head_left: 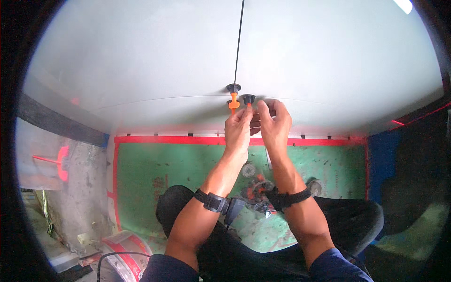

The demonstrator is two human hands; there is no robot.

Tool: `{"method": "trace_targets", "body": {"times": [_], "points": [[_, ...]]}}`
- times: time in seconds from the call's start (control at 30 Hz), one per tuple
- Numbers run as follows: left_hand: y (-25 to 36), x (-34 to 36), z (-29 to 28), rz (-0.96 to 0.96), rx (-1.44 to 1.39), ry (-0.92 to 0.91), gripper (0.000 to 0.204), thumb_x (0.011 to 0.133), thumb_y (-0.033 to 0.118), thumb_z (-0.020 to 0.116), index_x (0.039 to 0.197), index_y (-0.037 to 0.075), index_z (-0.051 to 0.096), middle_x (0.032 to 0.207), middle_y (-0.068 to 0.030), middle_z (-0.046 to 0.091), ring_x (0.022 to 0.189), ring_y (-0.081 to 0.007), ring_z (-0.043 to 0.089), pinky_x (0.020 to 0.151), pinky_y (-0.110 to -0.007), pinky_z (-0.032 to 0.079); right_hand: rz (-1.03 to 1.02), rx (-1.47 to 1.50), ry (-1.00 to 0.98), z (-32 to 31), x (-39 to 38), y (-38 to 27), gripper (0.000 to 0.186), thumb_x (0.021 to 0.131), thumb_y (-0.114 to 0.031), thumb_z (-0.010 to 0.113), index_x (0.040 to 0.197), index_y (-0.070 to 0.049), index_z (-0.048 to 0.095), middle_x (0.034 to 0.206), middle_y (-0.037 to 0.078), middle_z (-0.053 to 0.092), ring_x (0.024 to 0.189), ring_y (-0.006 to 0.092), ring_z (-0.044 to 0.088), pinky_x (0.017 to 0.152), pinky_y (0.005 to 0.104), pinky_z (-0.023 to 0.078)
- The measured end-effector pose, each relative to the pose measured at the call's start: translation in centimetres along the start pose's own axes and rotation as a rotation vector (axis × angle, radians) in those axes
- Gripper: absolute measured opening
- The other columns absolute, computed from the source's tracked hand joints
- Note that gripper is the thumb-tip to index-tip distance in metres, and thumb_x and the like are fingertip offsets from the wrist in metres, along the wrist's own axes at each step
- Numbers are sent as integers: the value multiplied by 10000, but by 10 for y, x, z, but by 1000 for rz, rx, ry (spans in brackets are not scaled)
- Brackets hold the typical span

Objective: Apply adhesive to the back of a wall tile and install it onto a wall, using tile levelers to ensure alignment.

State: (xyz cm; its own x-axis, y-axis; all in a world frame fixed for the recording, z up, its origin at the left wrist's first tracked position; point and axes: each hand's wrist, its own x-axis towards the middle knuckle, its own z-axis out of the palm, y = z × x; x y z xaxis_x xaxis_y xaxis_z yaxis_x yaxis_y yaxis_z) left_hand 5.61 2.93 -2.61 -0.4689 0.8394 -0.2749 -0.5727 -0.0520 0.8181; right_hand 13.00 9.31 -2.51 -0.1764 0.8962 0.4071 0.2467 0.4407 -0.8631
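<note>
In front of me, at a joint between large pale wall tiles point(155, 51), my left hand point(238, 130) is closed in a pinch on the orange stem of a tile leveler with a round black cap point(248, 98). Right beside it my right hand point(276, 123) is closed, with thumb and fingers curled near the cap; whatever they hold is hidden. Just left of the pinched one, another tile leveler with an orange T-shaped handle point(233, 104) sits on the joint, its black base point(233, 88) against the tile. A further black base shows partly behind that handle.
Below the wall lies a green floor sheet point(141, 169) edged with red tape point(188, 140). Between my forearms is a clear bag point(257, 193) with orange and black pieces. A white and red bucket point(128, 254) stands at lower left. Dark gaps run down the vertical joint point(239, 37).
</note>
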Motion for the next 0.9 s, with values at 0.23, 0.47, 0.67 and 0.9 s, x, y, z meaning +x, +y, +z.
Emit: {"method": "trace_targets", "body": {"times": [0.23,0.47,0.67,0.9], "points": [[-5,-2,4,51,26,53,339,1018,281,562,789,38,624,710,17,595,587,-60,473,523,-243,371,558,324,-311,5,12,-6,373,937,-324,663,777,12,665,601,44,586,485,88,505,431,286,404],[-7,-1,3,-1,-36,25,296,1013,339,543,832,117,621,673,63,552,535,-43,452,468,-234,321,724,621,-337,2,5,-13,313,976,-291,615,775,-52,624,618,-9,554,477,72,464,399,257,329],[-4,0,9,-20,-61,64,312,1013,362,540,821,132,625,665,73,544,525,-35,451,461,-239,314,629,530,-341,0,5,-14,281,993,-259,580,804,-58,631,656,-19,573,517,70,487,428,253,347],[-8,5,6,19,-76,11,261,1002,359,568,852,152,622,709,68,574,553,-39,482,472,-237,333,677,586,-294,1,3,-16,281,994,-241,577,811,-34,634,633,-26,556,491,67,476,428,245,346]]}}
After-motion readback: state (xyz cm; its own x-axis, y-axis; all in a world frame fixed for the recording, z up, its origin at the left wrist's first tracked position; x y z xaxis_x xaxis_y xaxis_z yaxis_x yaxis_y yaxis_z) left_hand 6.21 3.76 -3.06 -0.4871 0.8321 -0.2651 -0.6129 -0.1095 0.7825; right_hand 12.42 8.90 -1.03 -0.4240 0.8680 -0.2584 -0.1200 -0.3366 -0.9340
